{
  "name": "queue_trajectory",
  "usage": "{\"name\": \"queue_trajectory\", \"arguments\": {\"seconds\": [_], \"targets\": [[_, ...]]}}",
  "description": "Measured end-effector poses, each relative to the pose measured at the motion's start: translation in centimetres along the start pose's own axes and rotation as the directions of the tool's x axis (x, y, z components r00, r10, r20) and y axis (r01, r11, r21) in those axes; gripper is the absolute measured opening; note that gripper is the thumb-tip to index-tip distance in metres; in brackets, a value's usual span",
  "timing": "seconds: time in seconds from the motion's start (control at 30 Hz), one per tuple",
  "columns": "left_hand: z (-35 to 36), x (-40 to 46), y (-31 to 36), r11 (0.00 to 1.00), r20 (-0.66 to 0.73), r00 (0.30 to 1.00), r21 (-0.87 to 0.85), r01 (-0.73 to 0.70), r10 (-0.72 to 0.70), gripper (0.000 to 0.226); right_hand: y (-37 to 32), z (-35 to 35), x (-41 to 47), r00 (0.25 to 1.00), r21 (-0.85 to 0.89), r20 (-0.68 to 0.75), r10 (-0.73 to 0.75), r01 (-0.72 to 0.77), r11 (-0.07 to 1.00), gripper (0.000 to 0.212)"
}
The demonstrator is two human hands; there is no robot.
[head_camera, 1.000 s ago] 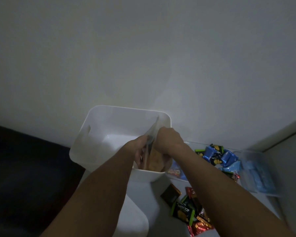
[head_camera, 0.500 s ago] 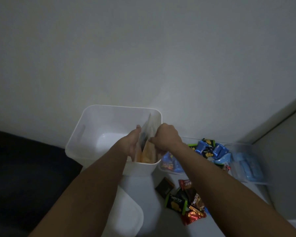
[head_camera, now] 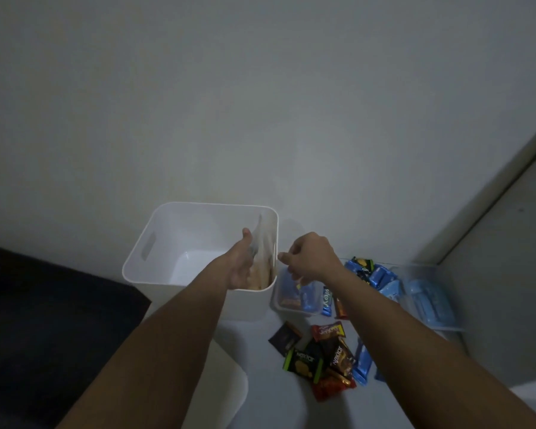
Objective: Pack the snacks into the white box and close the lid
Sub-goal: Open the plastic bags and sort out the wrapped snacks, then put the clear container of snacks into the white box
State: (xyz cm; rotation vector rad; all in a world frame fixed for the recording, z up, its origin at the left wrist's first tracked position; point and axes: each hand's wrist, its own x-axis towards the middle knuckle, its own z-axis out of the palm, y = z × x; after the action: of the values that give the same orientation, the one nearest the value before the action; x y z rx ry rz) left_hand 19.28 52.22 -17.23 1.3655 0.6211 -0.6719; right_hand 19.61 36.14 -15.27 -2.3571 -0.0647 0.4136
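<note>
The white box [head_camera: 180, 243] stands open on the pale bench [head_camera: 251, 345], wide bare floor inside it to the left of the left hand [head_camera: 240, 267], and its right wall just beside those fingers. Left hand is down inside the box, thumb up along a clear bag [head_camera: 262, 243] of pale biscuits; the fingers themselves are hidden behind the bag, so how far they curl I cannot tell, but the hand is against the bag. The bag stands on end, long axis upright, its top edge pointing up past the rim and leaning toward the box's right wall. Right hand [head_camera: 310, 258] hangs outside the box, just right of its rim, fingers loosely curled, fingertips close together and holding nothing that shows. Right under those fingers sits a small clear tub [head_camera: 294, 297] with wrapped snacks in it. Nearer the body, loose snack packets [head_camera: 319, 357] lie scattered, apart from both hands. Blue packets [head_camera: 381, 277] lie beyond the right wrist. The white lid [head_camera: 226, 385] lies flat below the left forearm.
</note>
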Motion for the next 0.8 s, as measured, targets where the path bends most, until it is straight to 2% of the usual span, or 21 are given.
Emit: {"name": "queue_trajectory", "arguments": {"seconds": [0.07,0.2,0.27,0.33,0.4,0.5,0.53,0.6,0.67,0.8], "targets": [[0.4,-1.0,0.3,1.000,-0.018,1.000,-0.018,0.010,-0.010,0.087,0.6,-0.4,-0.3,1.000,0.007,0.001,-0.013,0.013,1.000,0.028],[0.8,-1.8,0.9,0.999,-0.175,0.985,0.031,0.011,-0.005,0.085,1.6,-1.5,-0.7,1.000,-0.002,0.009,-0.015,0.015,1.000,0.028],[0.9,-1.5,1.3,0.991,-0.243,0.967,0.125,-0.041,0.071,0.086,1.9,-2.3,-0.7,1.000,-0.012,0.014,-0.001,0.001,1.000,0.030],[1.5,-1.2,1.6,0.961,-0.296,0.932,0.238,-0.141,0.210,0.082,2.4,-3.2,-0.7,0.999,-0.015,0.027,0.020,-0.019,1.000,0.029],[2.5,-0.9,2.0,0.879,-0.339,0.858,0.417,-0.230,0.386,0.077,3.1,-4.0,-0.8,0.998,-0.018,0.040,0.039,-0.038,0.999,0.028],[4.8,-1.0,2.0,0.654,-0.303,0.696,0.689,-0.312,0.652,0.060,4.5,-5.2,-1.3,0.998,-0.013,0.030,0.058,-0.058,0.998,0.027],[5.8,-1.1,1.8,0.603,-0.277,0.651,0.717,-0.349,0.707,0.052,5.0,-5.6,-1.4,0.997,-0.011,0.023,0.067,-0.067,0.998,0.027],[7.9,-1.3,1.3,0.550,-0.222,0.607,0.717,-0.428,0.763,0.041,6.3,-6.4,-1.9,0.996,-0.023,0.014,0.094,-0.093,0.995,0.027],[10.2,-1.3,0.8,0.516,-0.141,0.624,0.714,-0.474,0.769,0.038,7.8,-7.4,-2.2,0.992,-0.044,0.006,0.127,-0.126,0.991,0.029],[13.5,0.3,-1.0,0.497,-0.018,0.719,0.735,-0.461,0.695,0.039,12.1,-8.8,-2.8,0.976,-0.046,-0.018,0.215,-0.216,0.975,0.024]]}}
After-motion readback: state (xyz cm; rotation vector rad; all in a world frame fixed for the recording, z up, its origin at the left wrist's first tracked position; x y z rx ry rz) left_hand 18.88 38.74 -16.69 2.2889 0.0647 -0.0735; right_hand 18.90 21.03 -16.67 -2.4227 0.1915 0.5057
